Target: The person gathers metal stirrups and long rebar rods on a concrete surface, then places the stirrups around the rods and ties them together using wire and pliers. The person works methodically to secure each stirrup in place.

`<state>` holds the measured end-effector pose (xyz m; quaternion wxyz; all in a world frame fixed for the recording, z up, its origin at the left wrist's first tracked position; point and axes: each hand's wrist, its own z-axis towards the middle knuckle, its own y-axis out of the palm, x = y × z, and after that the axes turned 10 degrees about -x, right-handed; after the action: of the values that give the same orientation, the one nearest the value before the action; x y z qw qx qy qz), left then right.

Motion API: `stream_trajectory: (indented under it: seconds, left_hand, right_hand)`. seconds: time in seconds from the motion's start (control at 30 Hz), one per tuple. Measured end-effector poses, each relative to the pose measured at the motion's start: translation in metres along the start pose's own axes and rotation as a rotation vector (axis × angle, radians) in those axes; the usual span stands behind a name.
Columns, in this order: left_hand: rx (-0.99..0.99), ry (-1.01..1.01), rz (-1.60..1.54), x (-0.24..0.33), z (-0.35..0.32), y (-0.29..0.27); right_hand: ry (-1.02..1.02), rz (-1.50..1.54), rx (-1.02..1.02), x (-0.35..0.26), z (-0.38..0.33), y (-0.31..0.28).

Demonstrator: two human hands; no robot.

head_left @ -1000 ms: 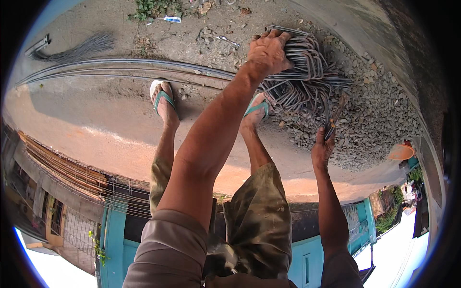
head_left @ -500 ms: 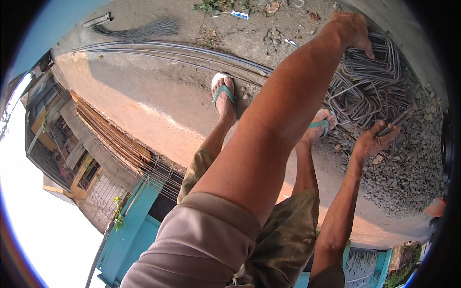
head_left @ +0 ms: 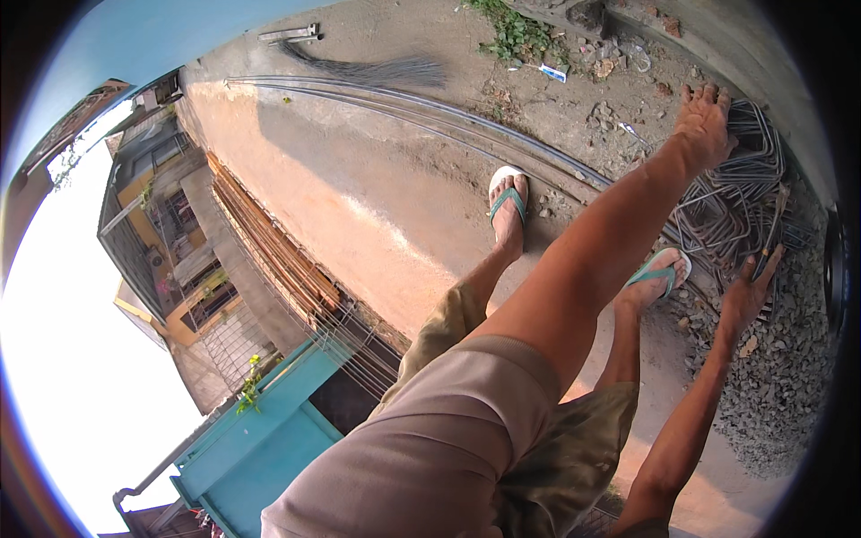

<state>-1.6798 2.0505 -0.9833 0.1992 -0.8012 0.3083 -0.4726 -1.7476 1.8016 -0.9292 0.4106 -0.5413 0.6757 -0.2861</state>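
Observation:
A heap of bent dark steel rebar stirrups (head_left: pixel 731 202) lies at the right, against the foot of a concrete wall. My left hand (head_left: pixel 706 123) is at the heap's far edge, fingers spread and apart, thumb next to the upper stirrups. Beside the near edge of the heap is my right hand (head_left: pixel 746 294), its thumb and fingers stretched out with a gap between them. It touches or nearly touches the lowest stirrups; the exact contact cannot be made out. Neither hand is visibly wrapped around a rod.
Grey gravel (head_left: pixel 771 386) spreads beside and under the heap. Long steel bars (head_left: pixel 430 112) lie along the ground, beyond my sandalled feet (head_left: pixel 508 202). Thin wire (head_left: pixel 377 70) lies near a metal channel piece (head_left: pixel 289 34). The concrete wall (head_left: pixel 798 99) rises at the right.
The view has swung, so the scene sits farther right and lower. My left hand's fingers now show spread at the heap's far edge. My right hand stays at its near edge.

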Motion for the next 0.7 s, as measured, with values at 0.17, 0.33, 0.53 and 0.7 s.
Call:
stream_trajectory:
  seconds: [0.17,0.33,0.53,0.7]
  left_hand:
    - [0.056,0.013,-0.021,-0.007,-0.050,-0.003]
    - [-0.081,-0.119,-0.229,-0.060,-0.172,0.005]
    - [-0.601,-0.407,-0.259,-0.148,-0.348,0.003]
    - [-0.377,-0.527,-0.398,-0.227,-0.424,-0.010]
  right_hand:
    - [0.118,0.218,-0.049,0.041,0.002,0.003]
    - [0.154,0.279,0.067,0.041,-0.021,-0.006]
    - [0.051,0.350,0.026,-0.019,-0.089,-0.056]
    - [0.075,0.169,-0.251,-0.081,-0.159,-0.062]
